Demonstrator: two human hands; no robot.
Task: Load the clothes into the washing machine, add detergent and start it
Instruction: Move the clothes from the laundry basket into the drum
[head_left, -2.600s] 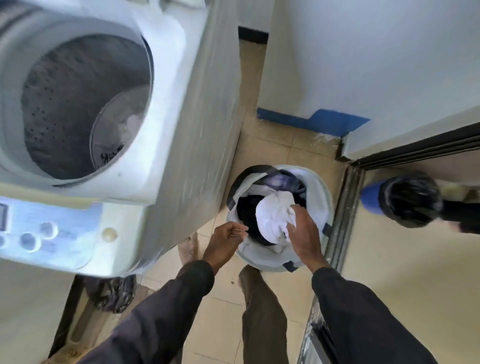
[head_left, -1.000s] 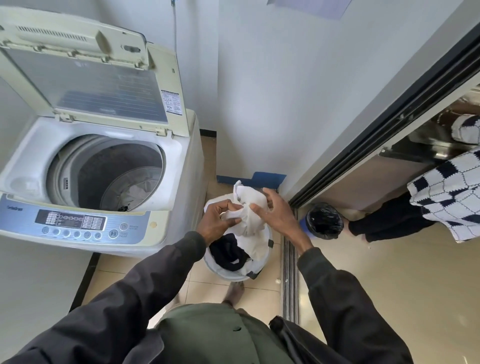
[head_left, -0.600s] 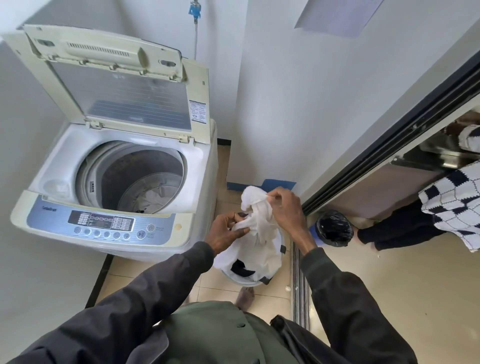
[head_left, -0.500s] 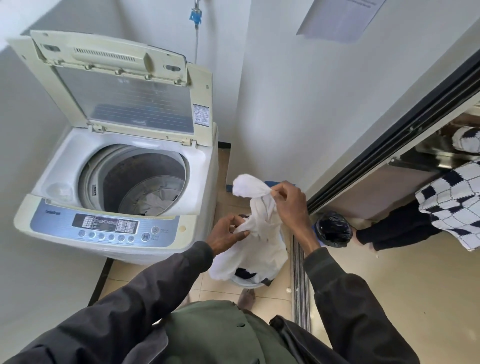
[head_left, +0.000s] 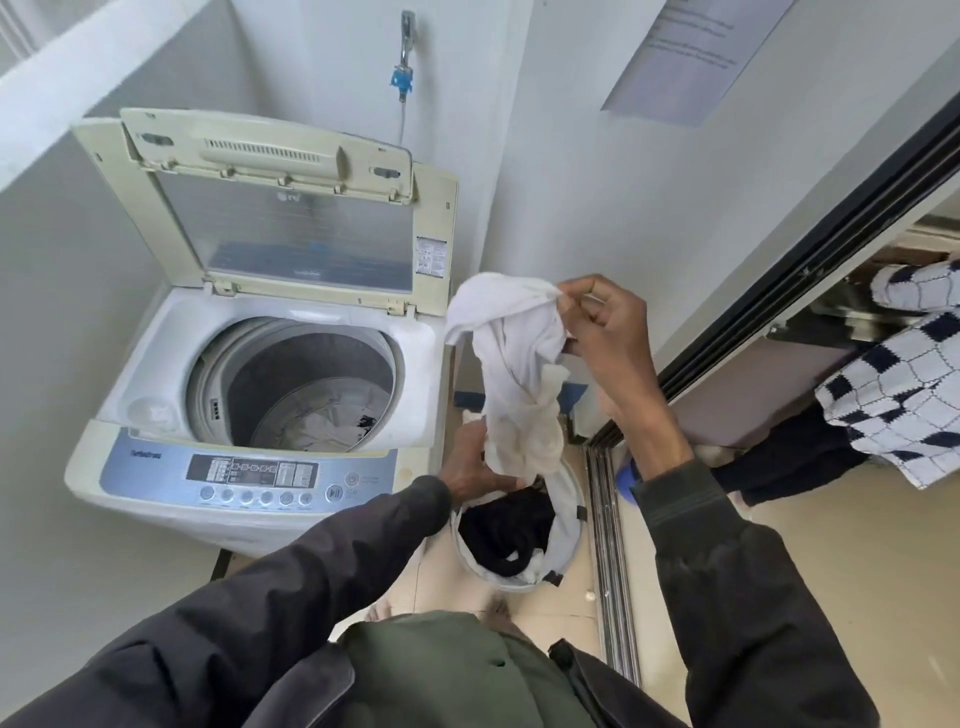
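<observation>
A white top-loading washing machine (head_left: 156, 332) stands at the left with its lid (head_left: 291, 228) raised; a few clothes lie at the bottom of the drum (head_left: 317, 410). My right hand (head_left: 602, 332) pinches the top of a white garment (head_left: 519, 379) that hangs beside the machine. My left hand (head_left: 467, 467) grips the garment's lower end just above the white laundry basket (head_left: 566, 530) on the floor. Dark clothes (head_left: 504, 530) fill the basket.
The control panel (head_left: 254, 475) with a row of buttons faces me. A tap (head_left: 405, 57) is on the wall behind the machine. A sliding-door track (head_left: 608, 545) runs along the floor at the right. Another person in a checked top (head_left: 904, 384) crouches beyond it.
My right hand has lifted the white garment out of the basket, higher and stretched out; my left hand stays low on it. My view has risen from the basket.
</observation>
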